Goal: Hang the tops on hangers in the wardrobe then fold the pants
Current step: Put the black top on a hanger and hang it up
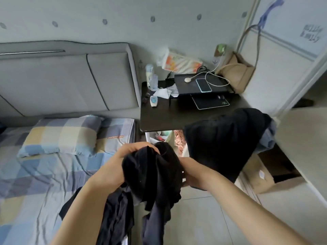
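**Fingers of both hands bunched in a black garment, its length hanging straight down**

The fingers (141, 147) of the left hand (116, 167) were curled over the top of a crumpled black fabric garment (152, 175), gripping it from the bed side, while the right hand (191, 174) closed on the same bundle from the opposite side, its fingertips mostly buried in the cloth. The two hands sat level and close together, so neither was clearly nearer; the garment lay directly between them, gathered into a ball at the top. From that ball its long axis ran downward toward the pale tiled floor (203, 218), with dark navy folds (118, 214) trailing below the forearms. Whether those folds belonged to the same piece or to a second one could not be told.

The bundle hung just off the edge of the bed with the blue, yellow and grey checked sheet (35, 183), in front of a dark wooden desk (168, 117). A second black cloth (221, 138) was draped over something at the desk's near right corner, with a bluish denim-like piece (269, 138) beneath it. The pale wardrobe door (283, 59) stood off to the right, well apart from the hands.

No hanger was visible. The next move likely called for shaking the bundle open to find a collar or waistband, and a turn to the right toward the wardrobe.
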`<action>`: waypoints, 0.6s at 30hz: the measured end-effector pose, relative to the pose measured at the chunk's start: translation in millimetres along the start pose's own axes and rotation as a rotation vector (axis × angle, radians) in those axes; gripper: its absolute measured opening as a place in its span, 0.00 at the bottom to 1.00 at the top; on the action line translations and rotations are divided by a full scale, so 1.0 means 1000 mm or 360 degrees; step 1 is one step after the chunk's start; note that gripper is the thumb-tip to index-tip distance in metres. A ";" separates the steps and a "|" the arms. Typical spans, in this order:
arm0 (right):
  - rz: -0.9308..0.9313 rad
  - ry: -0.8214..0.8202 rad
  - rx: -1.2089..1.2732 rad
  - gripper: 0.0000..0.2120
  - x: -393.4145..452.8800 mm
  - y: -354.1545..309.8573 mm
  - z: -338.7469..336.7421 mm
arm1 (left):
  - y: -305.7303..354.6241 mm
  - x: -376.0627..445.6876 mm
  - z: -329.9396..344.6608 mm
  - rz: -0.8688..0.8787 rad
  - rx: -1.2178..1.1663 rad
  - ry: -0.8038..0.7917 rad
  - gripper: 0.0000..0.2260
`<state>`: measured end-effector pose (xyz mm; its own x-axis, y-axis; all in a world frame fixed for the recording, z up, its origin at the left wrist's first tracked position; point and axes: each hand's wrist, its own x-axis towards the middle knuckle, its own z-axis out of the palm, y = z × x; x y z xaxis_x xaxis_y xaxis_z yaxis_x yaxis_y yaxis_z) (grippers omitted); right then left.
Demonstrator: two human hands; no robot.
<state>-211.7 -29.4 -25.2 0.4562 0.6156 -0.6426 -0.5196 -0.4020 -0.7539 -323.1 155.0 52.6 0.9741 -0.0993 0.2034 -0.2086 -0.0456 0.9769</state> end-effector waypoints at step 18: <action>-0.0720 0.0313 0.0417 0.14 -0.184 0.018 -0.183 | -0.027 0.080 0.171 -0.1137 0.0236 -0.1053 0.23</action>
<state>-173.0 -273.7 54.3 0.7886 0.5395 -0.2952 -0.3914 0.0702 -0.9175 -254.2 -21.8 31.5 0.6391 -0.5344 -0.5531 0.3569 -0.4310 0.8288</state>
